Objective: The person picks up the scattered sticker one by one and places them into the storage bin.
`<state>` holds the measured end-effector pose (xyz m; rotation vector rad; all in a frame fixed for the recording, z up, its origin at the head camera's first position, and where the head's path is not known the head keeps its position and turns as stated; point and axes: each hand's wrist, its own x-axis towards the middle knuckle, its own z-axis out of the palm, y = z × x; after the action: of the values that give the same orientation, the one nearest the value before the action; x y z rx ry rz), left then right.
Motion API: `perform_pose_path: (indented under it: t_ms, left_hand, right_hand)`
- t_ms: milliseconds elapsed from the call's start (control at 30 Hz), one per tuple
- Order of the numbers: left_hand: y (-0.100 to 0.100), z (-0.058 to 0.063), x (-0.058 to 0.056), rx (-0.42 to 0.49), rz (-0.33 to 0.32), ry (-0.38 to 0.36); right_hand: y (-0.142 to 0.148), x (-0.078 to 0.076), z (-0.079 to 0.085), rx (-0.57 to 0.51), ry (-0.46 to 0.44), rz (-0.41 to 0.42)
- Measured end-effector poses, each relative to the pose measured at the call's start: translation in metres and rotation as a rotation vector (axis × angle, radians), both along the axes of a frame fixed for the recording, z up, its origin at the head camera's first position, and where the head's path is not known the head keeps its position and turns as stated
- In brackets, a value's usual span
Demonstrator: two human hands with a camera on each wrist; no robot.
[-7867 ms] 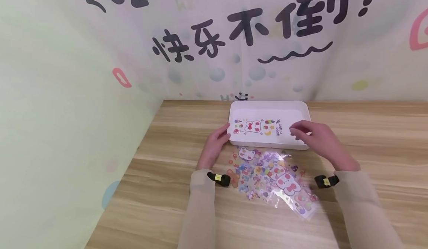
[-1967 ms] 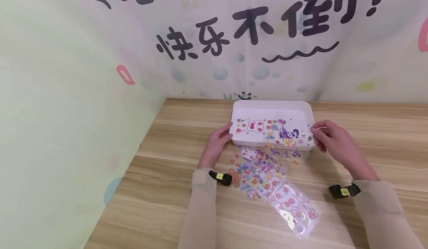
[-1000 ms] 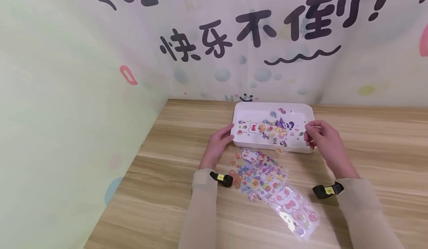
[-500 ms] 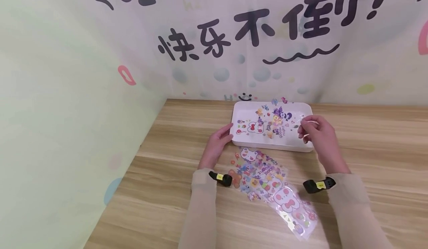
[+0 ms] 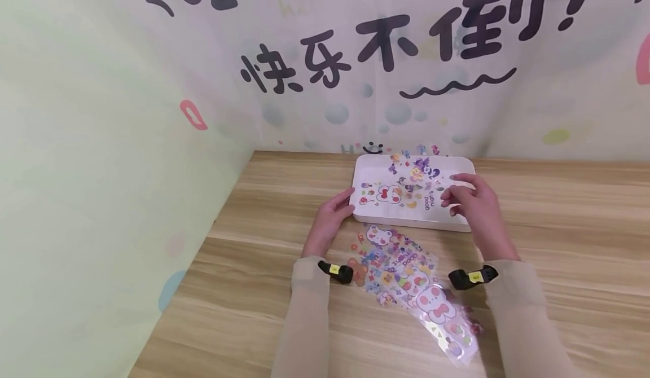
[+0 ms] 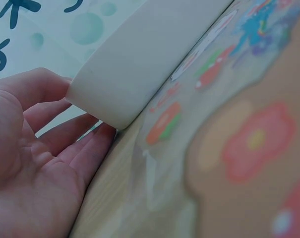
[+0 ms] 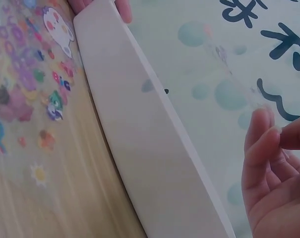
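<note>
A white tray [image 5: 406, 221] with a printed bunny and small pictures inside stands at the back of the table. My left hand [image 5: 327, 223] holds its left end; in the left wrist view the fingers [image 6: 45, 85] meet the tray's corner. Over the tray, my right hand [image 5: 474, 206] pinches a clear sticker sheet [image 5: 420, 170] with small purple and yellow figures. Edge-on in the right wrist view, this sheet runs up from the pinching thumb and finger. The far part of the sheet overlaps the tray's back rim in the head view.
Several clear sticker sheets [image 5: 391, 265] lie overlapping on the wooden table [image 5: 244, 288] in front of the tray. On top is a narrow bunny sheet [image 5: 434, 304] that slants toward the near right. A printed cloth [image 5: 325, 107] hangs behind the table.
My right hand has moved left over the tray, bringing the pinched sheet up from the tray's front side to its back rim. My left hand stays at the left end.
</note>
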<state>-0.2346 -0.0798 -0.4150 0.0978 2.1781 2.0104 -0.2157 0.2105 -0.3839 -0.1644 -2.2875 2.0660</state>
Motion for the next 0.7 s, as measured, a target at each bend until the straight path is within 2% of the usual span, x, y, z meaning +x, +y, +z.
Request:
perform_pose_path:
  t_ms: [167, 400, 433, 533, 567, 633, 700]
  left_hand:
    - [0.000, -0.002, 0.000, 0.023, 0.000, 0.008]
    - [-0.001, -0.002, -0.001, 0.021, 0.009, 0.011]
    - [-0.001, -0.002, -0.001, 0.020, 0.006, 0.009]
    - [-0.001, -0.012, -0.007, 0.028, 0.008, 0.020]
    - [-0.001, -0.013, -0.007, 0.030, 0.007, 0.018]
    - [-0.001, -0.020, -0.011, 0.030, 0.010, 0.025]
    - [-0.001, -0.024, -0.013, 0.028, 0.013, 0.028]
  right_hand:
    - [-0.003, -0.003, -0.005, 0.009, 0.000, 0.020]
    - [-0.010, -0.006, -0.008, -0.034, -0.021, 0.043]
    - [-0.012, -0.006, -0.009, -0.012, -0.025, 0.045]
    - [-0.014, -0.010, -0.015, -0.033, -0.024, 0.051]
    - [-0.012, -0.015, -0.023, -0.043, -0.011, 0.050]
    - [-0.015, -0.016, -0.025, -0.027, -0.006, 0.055]
    - [-0.014, -0.021, -0.034, -0.033, -0.002, 0.052]
